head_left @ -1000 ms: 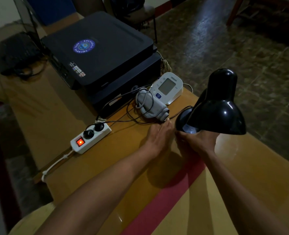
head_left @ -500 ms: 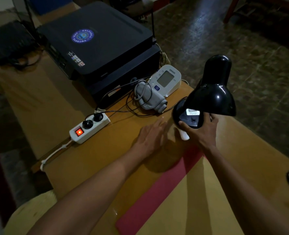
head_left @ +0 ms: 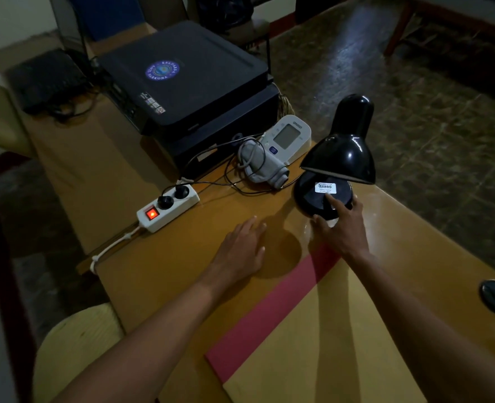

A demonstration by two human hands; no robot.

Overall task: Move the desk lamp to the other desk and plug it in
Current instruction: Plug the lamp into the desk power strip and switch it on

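Black desk lamp (head_left: 339, 152): right hand (head_left: 340, 228) is gripping its tilted base above the desk (head_left: 415, 242), likely for carrying. Left hand (head_left: 240, 251) is resting flat, empty; cord still in the power strip (head_left: 168, 209).

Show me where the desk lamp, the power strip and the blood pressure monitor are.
desk lamp (head_left: 345, 152), head view, on the glossy black shade.
power strip (head_left: 169, 209), head view, on the white top between red switch and plugs.
blood pressure monitor (head_left: 287, 136), head view, on its grey screen.
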